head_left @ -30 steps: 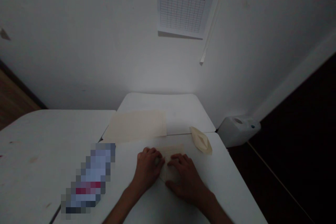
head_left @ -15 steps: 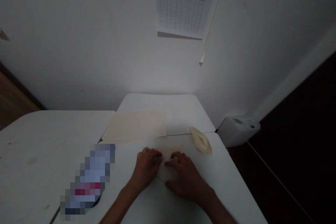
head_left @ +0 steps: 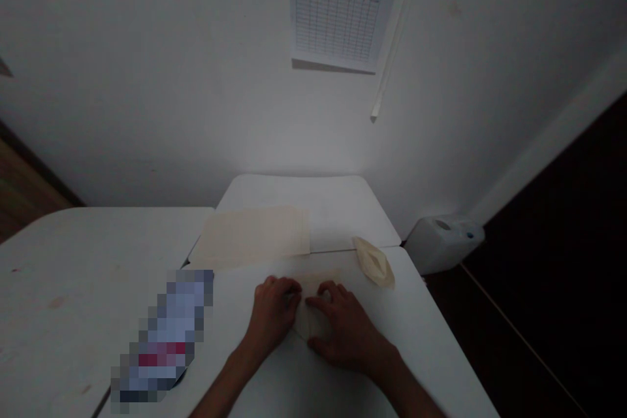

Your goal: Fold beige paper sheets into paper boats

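Note:
A small piece of pale cream paper lies on the white table between my hands, partly folded by the look of its slanted lower edge. On its left side, my left hand pinches the paper with thumb and fingers together. My right hand grips the right side, its curled fingers and thumb pressed on the paper and covering much of it. A folded cream paper shape with an opening in its middle rests beyond my right hand. Flat cream sheets lie farther back on the left.
A pixelated, blurred object lies left of my left arm. The white table meets the wall, where a printed grid sheet hangs. A whitish plastic container stands beyond the table's right edge. Another white table adjoins on the left.
The view has shifted very slightly. Both hands stay at the paper in nearly the same pose.

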Motion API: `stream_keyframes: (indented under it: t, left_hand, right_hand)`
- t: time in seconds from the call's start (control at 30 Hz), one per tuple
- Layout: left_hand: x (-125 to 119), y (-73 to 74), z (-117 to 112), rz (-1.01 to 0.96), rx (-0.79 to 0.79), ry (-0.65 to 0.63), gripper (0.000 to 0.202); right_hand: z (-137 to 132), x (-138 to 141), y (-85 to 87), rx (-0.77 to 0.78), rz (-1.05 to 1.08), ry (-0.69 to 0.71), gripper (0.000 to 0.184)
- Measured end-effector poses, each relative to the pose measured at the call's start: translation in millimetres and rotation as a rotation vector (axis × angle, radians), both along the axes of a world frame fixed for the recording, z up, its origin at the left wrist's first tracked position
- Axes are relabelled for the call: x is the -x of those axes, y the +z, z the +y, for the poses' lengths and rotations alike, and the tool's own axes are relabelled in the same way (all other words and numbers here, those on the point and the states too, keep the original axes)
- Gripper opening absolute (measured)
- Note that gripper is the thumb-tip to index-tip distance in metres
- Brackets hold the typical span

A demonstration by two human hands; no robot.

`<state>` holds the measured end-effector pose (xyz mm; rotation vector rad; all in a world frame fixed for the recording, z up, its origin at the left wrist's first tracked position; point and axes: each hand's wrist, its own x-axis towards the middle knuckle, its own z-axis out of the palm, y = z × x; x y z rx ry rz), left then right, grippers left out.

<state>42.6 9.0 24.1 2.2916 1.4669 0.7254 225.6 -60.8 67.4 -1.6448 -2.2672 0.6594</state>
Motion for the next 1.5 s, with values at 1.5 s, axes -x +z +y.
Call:
stream_keyframes:
  t: [1.5]
  left_hand:
    - [-2.2, 4.8, -3.2, 0.04, -0.023, -0.002, 0.013]
  right_hand:
    - [10.2, 0.6, 5.7, 0.025, -0.014, 0.019, 0.073]
